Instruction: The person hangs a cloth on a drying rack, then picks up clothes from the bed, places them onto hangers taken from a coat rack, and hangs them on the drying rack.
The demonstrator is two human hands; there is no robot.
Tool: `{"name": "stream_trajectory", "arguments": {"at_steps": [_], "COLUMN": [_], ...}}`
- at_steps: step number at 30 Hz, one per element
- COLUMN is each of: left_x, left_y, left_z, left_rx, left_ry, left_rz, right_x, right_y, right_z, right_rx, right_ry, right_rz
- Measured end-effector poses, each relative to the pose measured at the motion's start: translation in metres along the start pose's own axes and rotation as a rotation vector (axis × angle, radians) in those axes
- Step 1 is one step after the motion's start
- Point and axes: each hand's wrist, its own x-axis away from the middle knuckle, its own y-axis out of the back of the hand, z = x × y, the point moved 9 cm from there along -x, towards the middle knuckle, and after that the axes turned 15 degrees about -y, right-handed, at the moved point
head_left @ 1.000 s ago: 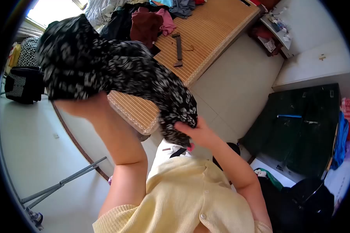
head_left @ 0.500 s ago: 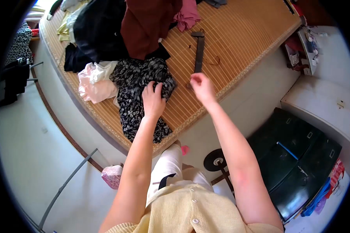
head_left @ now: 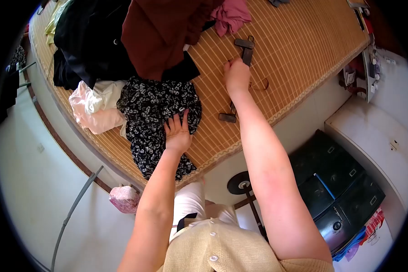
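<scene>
A black garment with a white floral print (head_left: 152, 106) lies spread on the woven mat (head_left: 299, 50). My left hand (head_left: 178, 133) rests on its right side, open with the fingers spread. My right hand (head_left: 237, 79) is closed, its fingers curled over the middle of a long dark bar (head_left: 247, 55). What the fingertips hold, if anything, is hidden. The bar has a block-like piece at its top end, beside a small hook, and another dark block (head_left: 227, 118) at its lower end. A thin brown cord (head_left: 264, 85) lies just right of my right hand.
Past the printed garment is a heap with brownish-red cloth (head_left: 156, 38), black clothing (head_left: 88, 41) and pink cloth (head_left: 232, 16). Pale pink and white clothes (head_left: 97, 113) lie left. Dark green cabinet (head_left: 313, 158) stands right; a grey pole (head_left: 75, 206) stands left.
My right hand has moved forward from the bar's lower end to its middle, uncovering the lower block. My left hand stays on the printed garment, its fingers now more spread. The view has shifted slightly.
</scene>
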Motion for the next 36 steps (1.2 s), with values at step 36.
{"name": "stream_trajectory", "arguments": {"at_steps": [36], "left_x": [0.148], "left_y": [0.124], "left_z": [-0.15], "left_rx": [0.488], "left_ry": [-0.166], "left_rz": [-0.577], "right_x": [0.283], "right_y": [0.144], "right_z": [-0.157], "right_rx": [-1.139], "right_ry": [-0.251], "right_rz": [0.889]}}
